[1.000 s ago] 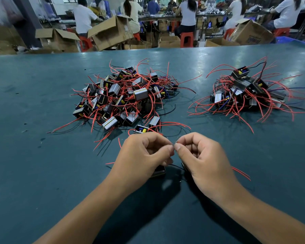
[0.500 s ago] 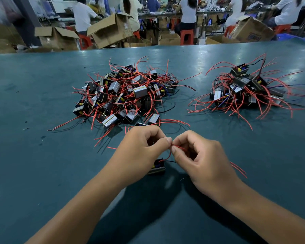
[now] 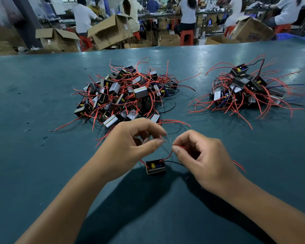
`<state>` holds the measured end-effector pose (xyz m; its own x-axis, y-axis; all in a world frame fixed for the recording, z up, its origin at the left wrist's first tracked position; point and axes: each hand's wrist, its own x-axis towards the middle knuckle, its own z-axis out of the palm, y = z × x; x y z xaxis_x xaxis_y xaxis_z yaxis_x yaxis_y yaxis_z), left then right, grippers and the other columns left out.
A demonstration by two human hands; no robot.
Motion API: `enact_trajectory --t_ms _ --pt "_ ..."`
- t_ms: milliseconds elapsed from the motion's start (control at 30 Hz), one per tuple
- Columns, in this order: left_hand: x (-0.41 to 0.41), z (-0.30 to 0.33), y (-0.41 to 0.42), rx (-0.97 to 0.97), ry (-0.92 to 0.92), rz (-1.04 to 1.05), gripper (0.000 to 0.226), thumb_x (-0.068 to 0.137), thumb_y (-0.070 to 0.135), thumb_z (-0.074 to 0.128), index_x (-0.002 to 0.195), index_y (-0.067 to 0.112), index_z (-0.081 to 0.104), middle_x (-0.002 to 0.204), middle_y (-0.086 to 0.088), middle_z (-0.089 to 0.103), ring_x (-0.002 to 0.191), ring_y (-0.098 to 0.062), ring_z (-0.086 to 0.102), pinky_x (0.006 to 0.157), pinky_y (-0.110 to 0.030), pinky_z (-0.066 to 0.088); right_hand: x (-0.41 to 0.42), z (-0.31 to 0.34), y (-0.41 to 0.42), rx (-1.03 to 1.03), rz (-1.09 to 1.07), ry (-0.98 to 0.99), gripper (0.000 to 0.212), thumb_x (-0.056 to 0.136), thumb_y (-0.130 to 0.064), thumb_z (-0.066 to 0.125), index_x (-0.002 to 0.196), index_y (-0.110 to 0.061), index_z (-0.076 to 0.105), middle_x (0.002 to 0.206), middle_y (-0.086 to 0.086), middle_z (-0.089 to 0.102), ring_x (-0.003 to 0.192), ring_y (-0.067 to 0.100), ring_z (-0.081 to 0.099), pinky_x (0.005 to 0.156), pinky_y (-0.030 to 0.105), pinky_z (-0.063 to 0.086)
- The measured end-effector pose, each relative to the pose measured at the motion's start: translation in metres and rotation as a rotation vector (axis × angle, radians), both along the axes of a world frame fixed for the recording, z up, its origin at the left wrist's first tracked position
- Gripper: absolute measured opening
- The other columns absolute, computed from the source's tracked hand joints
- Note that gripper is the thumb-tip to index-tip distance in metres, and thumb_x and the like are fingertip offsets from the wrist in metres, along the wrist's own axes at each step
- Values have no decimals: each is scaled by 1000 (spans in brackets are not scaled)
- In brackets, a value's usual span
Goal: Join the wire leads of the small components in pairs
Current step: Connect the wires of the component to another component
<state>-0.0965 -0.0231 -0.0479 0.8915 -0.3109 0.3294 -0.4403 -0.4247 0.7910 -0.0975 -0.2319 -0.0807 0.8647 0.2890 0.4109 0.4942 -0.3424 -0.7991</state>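
One small component (image 3: 155, 166) on the green table (image 3: 33, 173), between the hands; a red lead is pinched in the left hand (image 3: 130, 147), another in the right hand (image 3: 201, 161), ends apart, not yet joined. Large pile (image 3: 127, 95) judged undone; smaller pile (image 3: 246, 90) judged finished

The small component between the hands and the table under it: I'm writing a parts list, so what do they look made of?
The small component seems a black plastic frame with yellow and blue parts inside and a pale layered metal edge, judging by its dull sheen. Its red lead looks plastic-insulated. The table appears covered in a matte teal mat, scuffed and faintly glossy farther away.
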Motion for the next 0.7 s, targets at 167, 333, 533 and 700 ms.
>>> enact_trajectory --t_ms 167,333,533,700 --pt "5 -2 0 174 -283 -76 13 83 19 78 96 16 79 93 6 64 72 -2 54 66 -15 40 0 1 -1 11 64 -4 9 89 -16 66 82 -21 63 64 -4 59 56 14 50 53 26 42" --pt "7 -6 -4 297 -472 -40 14 87 27 73 91 16 79 93 4 63 84 -13 61 71 -33 51 0 1 -1 4 96 -12 5 88 -18 63 83 -19 62 61 -14 54 54 0 44 52 15 37" --pt "3 -2 -6 373 -416 -45 16 93 30 66 92 16 74 95 4 60 87 -15 59 73 -38 50 0 0 -1 -18 98 -39 13 89 -8 66 83 -18 62 60 -16 52 51 0 42 50 12 33" --pt "-3 -1 -11 248 -69 -63 16 97 29 60 86 17 64 79 13 56 71 -7 53 65 -22 41 -2 0 1 -25 81 -74 3 89 -17 63 86 -15 64 61 -6 54 51 4 41 48 16 33"
